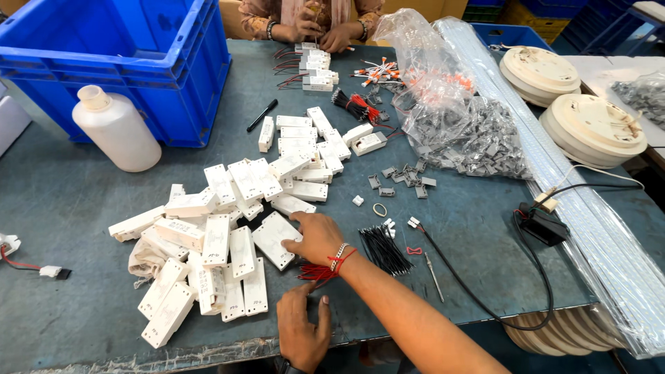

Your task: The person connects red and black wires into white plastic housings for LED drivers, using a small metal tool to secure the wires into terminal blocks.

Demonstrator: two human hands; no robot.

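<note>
White plastic boxes (228, 228) are lying in a loose heap on the grey tabletop (76, 187), spreading from its near edge toward the middle. The right hand (316, 237) is reaching across from the near edge and resting palm-down on one flat white box (276, 239) at the heap's near right side, fingers spread over its top rather than clamped round it. Red wires (320, 271) are lying just under that wrist. The left hand (300, 332) is sitting at the near edge, loosely curled and grasping nothing, its fingertips near the red wires. A bundle of black ties (383, 251) is lying just right of the right hand. A blue crate (125, 62) is occupying the far left corner, with a white bottle (118, 128) standing in front of it. A clear bag of grey clips (464, 131) is slumping toward the far right. Another person's hands (322, 31) are working at the far edge beside a small stack of boxes.
</note>
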